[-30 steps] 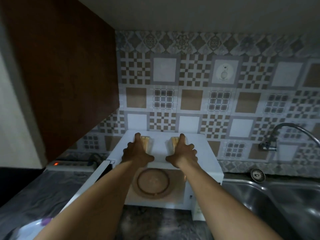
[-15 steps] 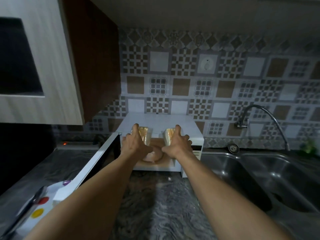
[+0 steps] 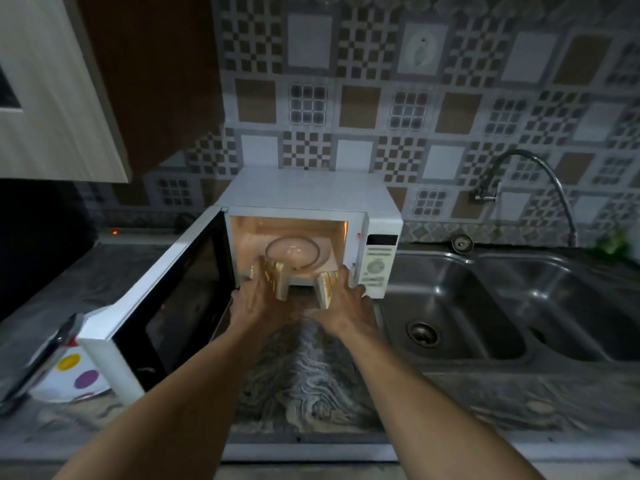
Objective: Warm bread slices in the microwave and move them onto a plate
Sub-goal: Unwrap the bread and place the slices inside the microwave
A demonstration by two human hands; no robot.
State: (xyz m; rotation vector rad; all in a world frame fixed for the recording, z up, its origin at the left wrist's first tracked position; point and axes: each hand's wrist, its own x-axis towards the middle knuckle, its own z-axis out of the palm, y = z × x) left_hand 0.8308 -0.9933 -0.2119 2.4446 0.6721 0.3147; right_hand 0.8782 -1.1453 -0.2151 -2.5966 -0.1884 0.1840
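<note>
White, with yellow and purple dots, a round plate [image 3: 74, 379] sits at the far left on the grey veined stone countertop [image 3: 304, 375], its right edge tucked behind the corner of the open microwave door. A dark, shiny utensil [image 3: 38, 358] lies across the plate's left side; what kind it is cannot be told. The black-windowed white microwave door [image 3: 166, 303] swings out wide to the left. Behind it stands the white boxy microwave [image 3: 304, 192], against the patterned tile wall [image 3: 360, 105], its cavity lit orange, with a round glass turntable [image 3: 294, 252] lying bare inside.

At the cavity's mouth the left hand [image 3: 258, 299] holds the left stack of pale bread slices [image 3: 278, 280] standing on edge. Its fingers are laid nearly straight along the stack's outer face, and its thumb is not clearly seen. A gap separates this stack from the right stack of pale bread slices [image 3: 323, 291], also on edge, held the same way by the right hand [image 3: 346, 303], whose fingers reach along the stack's right face, towards the cavity's lower right corner. Both stacks hang just in front of the cavity's lower lip, above the countertop, and neither touches the turntable.

Right of the hands is the microwave's button panel [image 3: 377, 261]. Further right lies a double stainless steel sink [image 3: 485, 268], and a curved metal tap [image 3: 533, 168] arches over it.
</note>
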